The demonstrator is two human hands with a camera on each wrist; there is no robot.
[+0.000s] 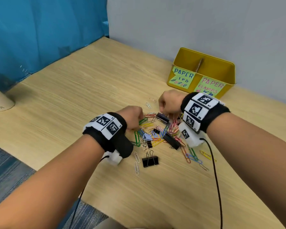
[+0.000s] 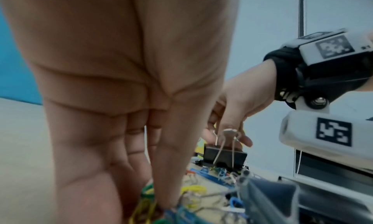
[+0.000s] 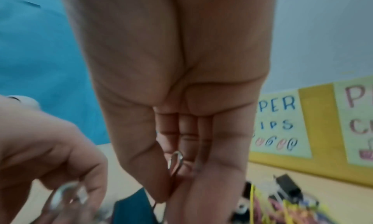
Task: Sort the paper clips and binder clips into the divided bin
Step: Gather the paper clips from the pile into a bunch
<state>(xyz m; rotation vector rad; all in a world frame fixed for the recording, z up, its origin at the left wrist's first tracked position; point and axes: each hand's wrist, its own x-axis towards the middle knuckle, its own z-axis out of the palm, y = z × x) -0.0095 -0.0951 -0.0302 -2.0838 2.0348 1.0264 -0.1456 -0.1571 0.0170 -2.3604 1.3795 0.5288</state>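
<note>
Pale wood-grain desk point(image 1: 82, 90) is backed by a grey wall, with a teal curtain at the far left. Near the middle of the desk a loose pile of coloured paper clips point(image 1: 157, 134) is spread, mixed with black binder clips. One dark binder clip point(image 1: 163, 117) at the far edge of the pile is pinched by the right hand point(image 1: 170, 103): in the left wrist view its wire handles point(image 2: 227, 145) are seen standing up between thumb and fingers, and in the right wrist view one wire loop point(image 3: 175, 161) is seen pressed against the thumb. The left hand point(image 1: 132, 117) is lowered onto the near-left side of the pile, its fingers curled down among yellow and green clips point(image 2: 148, 200); whether anything is actually gripped cannot be told. A larger black binder clip point(image 1: 150, 160) lies alone at the near edge of the pile, with silver paper clips point(image 1: 136, 162) just beside it. Another long black binder clip point(image 1: 171, 140) lies within the pile. Beyond the right hand, against the wall, the yellow divided bin point(image 1: 203, 63) stands, labelled "PAPER CLIPS" on its left compartment point(image 1: 183, 77) and "PAPER CLAMPS" on its right point(image 1: 210, 87). Marker-patterned bands are worn on both wrists.
</note>
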